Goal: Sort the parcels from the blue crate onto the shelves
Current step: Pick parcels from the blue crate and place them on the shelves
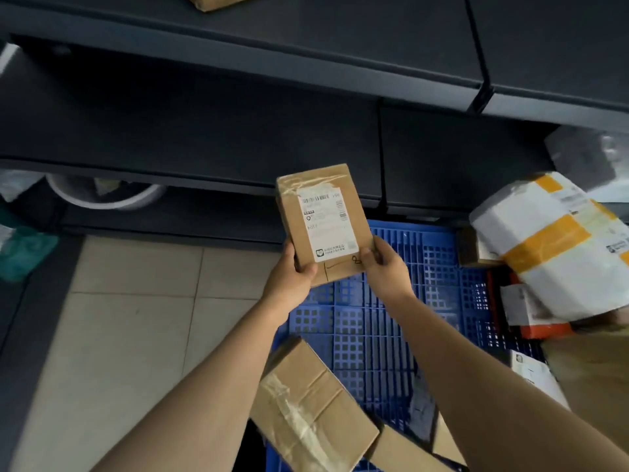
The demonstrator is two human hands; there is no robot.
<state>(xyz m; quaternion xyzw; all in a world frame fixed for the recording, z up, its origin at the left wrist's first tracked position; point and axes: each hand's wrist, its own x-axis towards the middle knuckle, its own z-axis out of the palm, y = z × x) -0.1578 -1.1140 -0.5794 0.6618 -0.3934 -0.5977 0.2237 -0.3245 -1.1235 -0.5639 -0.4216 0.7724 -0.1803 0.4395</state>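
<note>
The person appears to be partway through sorting one item. A small brown cardboard parcel with a white shipping label (pixel 323 223) is held above the blue perforated plastic crate (pixel 374 328), label side up towards the camera, just in front of the dark grey shelves (pixel 204 137). The left grip (pixel 291 279) clasps the parcel's lower left corner with the thumb on the front. The right grip (pixel 386 267) pinches the lower right corner the same way, so both are grasping the parcel and neither is free. The pose looks like a label check, though the print is too blurred to read, so the shelf it names cannot be told. On that reading, the next move calls for choosing a shelf level and carrying the parcel forward onto it, flat and clear of the shelf lip. Plenty is left to sort: a creased brown cardboard box with clear tape (pixel 306 403) lies at the crate's near left edge, and a bulky white plastic-wrapped parcel with yellow bands (pixel 558 253) leans at its right side among smaller packages.
</note>
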